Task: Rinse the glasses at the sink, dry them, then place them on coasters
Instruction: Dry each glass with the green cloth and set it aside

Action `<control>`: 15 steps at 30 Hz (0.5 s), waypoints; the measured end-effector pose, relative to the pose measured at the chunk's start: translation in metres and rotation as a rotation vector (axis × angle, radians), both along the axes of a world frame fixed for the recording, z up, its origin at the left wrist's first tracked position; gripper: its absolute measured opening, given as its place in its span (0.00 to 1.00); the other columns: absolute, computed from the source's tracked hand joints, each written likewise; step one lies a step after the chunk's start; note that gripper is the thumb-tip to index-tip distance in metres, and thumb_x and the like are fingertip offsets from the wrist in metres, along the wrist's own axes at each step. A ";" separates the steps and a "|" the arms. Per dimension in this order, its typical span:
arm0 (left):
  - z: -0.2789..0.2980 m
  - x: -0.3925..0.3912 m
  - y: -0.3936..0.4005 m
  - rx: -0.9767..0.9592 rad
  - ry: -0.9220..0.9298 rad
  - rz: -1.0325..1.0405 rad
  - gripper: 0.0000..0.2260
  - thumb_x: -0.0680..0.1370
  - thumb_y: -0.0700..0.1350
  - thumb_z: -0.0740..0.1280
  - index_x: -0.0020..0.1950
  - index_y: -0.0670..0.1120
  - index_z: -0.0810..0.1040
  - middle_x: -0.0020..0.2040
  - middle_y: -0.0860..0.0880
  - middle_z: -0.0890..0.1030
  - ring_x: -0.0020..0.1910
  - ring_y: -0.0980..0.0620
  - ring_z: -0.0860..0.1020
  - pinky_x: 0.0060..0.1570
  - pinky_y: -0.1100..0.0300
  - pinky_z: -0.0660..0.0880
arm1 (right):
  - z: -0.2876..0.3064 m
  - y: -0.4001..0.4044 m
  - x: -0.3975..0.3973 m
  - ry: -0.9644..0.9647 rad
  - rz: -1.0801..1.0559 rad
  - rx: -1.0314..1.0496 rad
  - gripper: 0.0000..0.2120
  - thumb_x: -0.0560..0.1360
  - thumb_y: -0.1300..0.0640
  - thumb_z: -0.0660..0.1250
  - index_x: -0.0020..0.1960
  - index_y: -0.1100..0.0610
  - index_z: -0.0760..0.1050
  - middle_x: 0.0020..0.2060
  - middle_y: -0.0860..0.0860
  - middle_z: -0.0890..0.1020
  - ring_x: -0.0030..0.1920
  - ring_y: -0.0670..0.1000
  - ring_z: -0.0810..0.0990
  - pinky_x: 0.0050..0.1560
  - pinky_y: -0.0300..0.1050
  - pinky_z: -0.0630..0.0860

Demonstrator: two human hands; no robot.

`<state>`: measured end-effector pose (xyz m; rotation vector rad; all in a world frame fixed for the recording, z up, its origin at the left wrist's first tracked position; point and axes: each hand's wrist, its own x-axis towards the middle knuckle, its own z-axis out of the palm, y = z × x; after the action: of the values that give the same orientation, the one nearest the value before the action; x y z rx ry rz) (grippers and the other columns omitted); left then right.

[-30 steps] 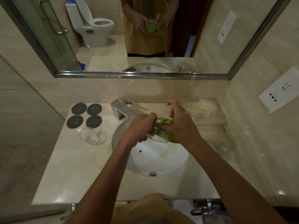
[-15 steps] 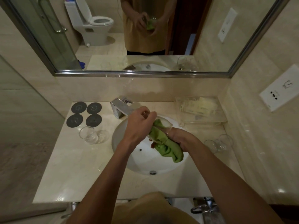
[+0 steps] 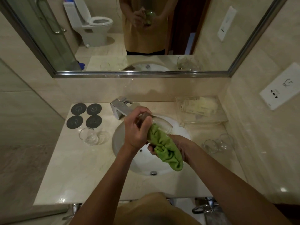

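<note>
Above the white sink basin [image 3: 129,159], my left hand [image 3: 138,129] grips the base of a clear glass [image 3: 162,124] tilted on its side with its mouth toward the right. A green cloth [image 3: 165,150] is stuffed into the glass and hangs down below it. My right hand [image 3: 178,146] holds the cloth from underneath, mostly hidden by it. Several dark round coasters [image 3: 86,115] lie bare at the counter's back left. Two glasses [image 3: 93,136] stand just in front of them. Two more glasses [image 3: 217,143] sit on the counter to the right of the sink.
A chrome faucet [image 3: 120,108] stands behind the basin. A clear tray [image 3: 199,109] with pale packets lies at the back right. A mirror [image 3: 146,34] spans the wall above. The marble counter [image 3: 78,176] ends at a glass partition on the left.
My right hand has dropped from on top of the glass to beneath it. The cloth, which wrapped the outside of the glass, now sits inside the mouth and hangs down. The glass has tilted over.
</note>
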<state>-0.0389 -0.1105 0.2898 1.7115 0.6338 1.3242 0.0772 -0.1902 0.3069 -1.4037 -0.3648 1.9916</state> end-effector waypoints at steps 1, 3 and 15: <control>0.000 0.001 0.000 -0.009 0.004 -0.002 0.16 0.75 0.47 0.63 0.43 0.34 0.77 0.37 0.42 0.78 0.37 0.53 0.75 0.41 0.63 0.72 | 0.002 -0.001 0.001 -0.025 -0.037 0.008 0.11 0.83 0.57 0.60 0.46 0.60 0.77 0.30 0.54 0.81 0.29 0.47 0.79 0.24 0.36 0.73; -0.001 0.002 -0.002 -0.053 0.012 -0.012 0.15 0.74 0.47 0.63 0.42 0.34 0.77 0.36 0.43 0.78 0.37 0.56 0.75 0.40 0.63 0.72 | 0.007 -0.003 0.004 -0.175 -0.039 0.084 0.09 0.81 0.57 0.63 0.45 0.59 0.78 0.31 0.55 0.82 0.29 0.49 0.80 0.27 0.38 0.74; 0.012 0.005 0.003 -0.751 0.531 -0.092 0.15 0.80 0.53 0.60 0.44 0.44 0.77 0.33 0.45 0.74 0.26 0.52 0.69 0.25 0.63 0.64 | -0.019 0.012 0.033 -1.538 0.086 0.920 0.05 0.73 0.56 0.73 0.46 0.57 0.80 0.32 0.54 0.82 0.32 0.56 0.79 0.33 0.52 0.77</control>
<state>-0.0335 -0.1072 0.3018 1.4088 1.1614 0.4377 0.1102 -0.1777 0.2882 -1.8776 -1.6867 0.1918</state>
